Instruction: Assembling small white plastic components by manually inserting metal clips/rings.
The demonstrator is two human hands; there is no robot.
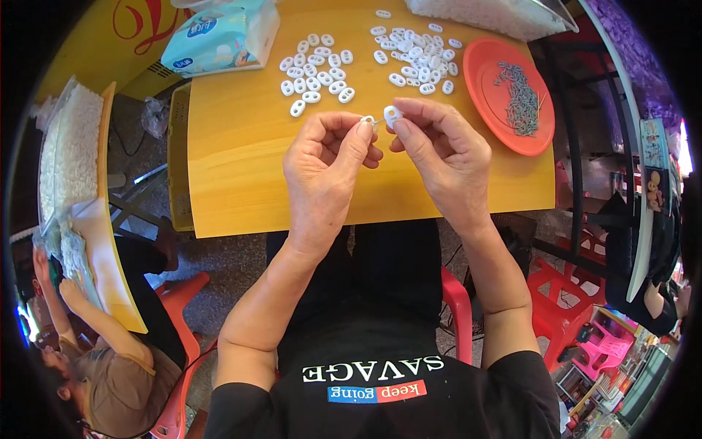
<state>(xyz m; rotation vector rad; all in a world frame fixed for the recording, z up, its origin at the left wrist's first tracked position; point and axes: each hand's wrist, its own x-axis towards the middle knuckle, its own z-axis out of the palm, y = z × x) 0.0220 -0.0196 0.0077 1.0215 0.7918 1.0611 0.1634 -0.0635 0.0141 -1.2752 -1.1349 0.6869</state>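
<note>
My two hands meet above the wooden table, fingertips nearly touching. My right hand (442, 150) pinches a white oval plastic piece with holes (393, 113) between thumb and forefinger. Another small white plastic piece (367, 118) is pinched in my left hand (325, 157), mostly covered by the thumb. A thin metal bit shows in the narrow gap between the two; which piece it sits in I cannot tell. Beyond my left hand lies a loose group of white oval pieces (310, 70). Farther right, a denser pile of similar pieces (417, 53) is heaped up.
A red plastic plate (479, 73) with small grey metal pins (523, 102) stands at the table's right. At the back left is a pack of tissues (219, 40). A clear container of white pieces (497, 16) sits at the far edge. Another person (121, 358) works at a table on the left.
</note>
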